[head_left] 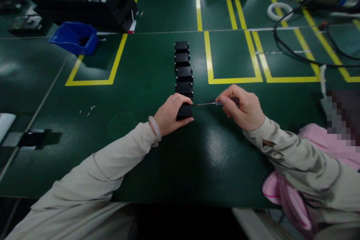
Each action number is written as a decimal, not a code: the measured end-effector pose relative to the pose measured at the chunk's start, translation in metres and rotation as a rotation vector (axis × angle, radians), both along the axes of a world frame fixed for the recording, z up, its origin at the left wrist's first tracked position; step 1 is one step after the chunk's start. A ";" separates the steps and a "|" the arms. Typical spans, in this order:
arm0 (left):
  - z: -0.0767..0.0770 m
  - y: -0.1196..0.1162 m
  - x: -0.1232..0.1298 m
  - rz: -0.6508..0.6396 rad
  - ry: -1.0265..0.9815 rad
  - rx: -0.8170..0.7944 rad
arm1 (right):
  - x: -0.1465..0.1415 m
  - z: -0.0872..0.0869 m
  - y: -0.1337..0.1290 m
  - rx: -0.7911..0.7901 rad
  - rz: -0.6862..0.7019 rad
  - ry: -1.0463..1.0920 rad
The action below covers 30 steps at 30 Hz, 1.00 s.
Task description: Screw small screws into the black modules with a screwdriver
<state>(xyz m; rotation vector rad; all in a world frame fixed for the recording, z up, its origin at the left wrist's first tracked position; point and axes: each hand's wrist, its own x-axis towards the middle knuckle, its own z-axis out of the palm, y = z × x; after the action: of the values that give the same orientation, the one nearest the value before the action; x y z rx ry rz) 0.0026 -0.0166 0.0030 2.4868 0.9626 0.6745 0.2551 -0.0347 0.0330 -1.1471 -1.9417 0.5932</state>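
Observation:
My left hand (172, 114) is closed around the nearest black block (185, 111), thumb on the near side and fingers over the far side. In my right hand (244, 107) is a screwdriver (206, 104), held level by its handle, its thin shaft pointing left. The shaft's tip meets the right side of the block near my left fingertips; the exact contact is too small to make out. Beyond that block, more black blocks (184, 74) stand in a row leading away from me, with small shiny screws showing at their sides.
Loose screws (91, 109) lie on the green table (157, 172) at left. Behind them are a blue bin (74, 37) and black trays (84, 3). Yellow tape outlines (236, 81) mark the table. A black cable (292, 50) and white tape roll (279, 11) lie at right.

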 end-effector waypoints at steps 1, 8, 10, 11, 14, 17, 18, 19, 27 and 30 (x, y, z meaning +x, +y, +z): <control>0.000 0.000 0.000 0.003 0.002 -0.004 | 0.000 0.000 0.000 0.003 0.000 -0.002; 0.000 0.000 0.000 0.005 0.007 -0.019 | 0.000 -0.006 -0.001 -0.040 0.009 0.056; 0.000 0.000 0.000 0.003 0.001 -0.015 | 0.000 -0.008 -0.001 -0.050 0.008 0.079; 0.000 0.000 0.000 0.002 -0.002 -0.011 | 0.001 -0.008 -0.001 -0.048 0.005 0.078; 0.000 0.000 0.000 -0.007 -0.007 0.007 | 0.001 -0.007 0.000 -0.024 0.003 0.043; 0.000 0.000 0.000 -0.011 -0.011 0.020 | 0.001 -0.008 0.001 -0.015 0.007 0.038; -0.001 0.000 0.000 -0.010 -0.011 0.019 | 0.001 -0.009 0.001 -0.017 0.005 0.052; -0.001 0.000 0.000 -0.007 -0.011 0.017 | 0.001 -0.010 0.001 -0.023 0.001 0.067; 0.000 0.000 0.000 -0.001 -0.002 -0.009 | 0.001 -0.007 0.001 -0.044 0.008 0.051; 0.000 0.000 0.000 0.004 0.004 -0.018 | 0.001 -0.008 0.000 -0.045 -0.002 0.061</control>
<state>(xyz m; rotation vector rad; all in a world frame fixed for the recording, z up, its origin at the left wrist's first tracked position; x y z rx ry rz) 0.0027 -0.0168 0.0030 2.4721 0.9710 0.6603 0.2556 -0.0347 0.0254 -1.1450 -1.8836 0.6663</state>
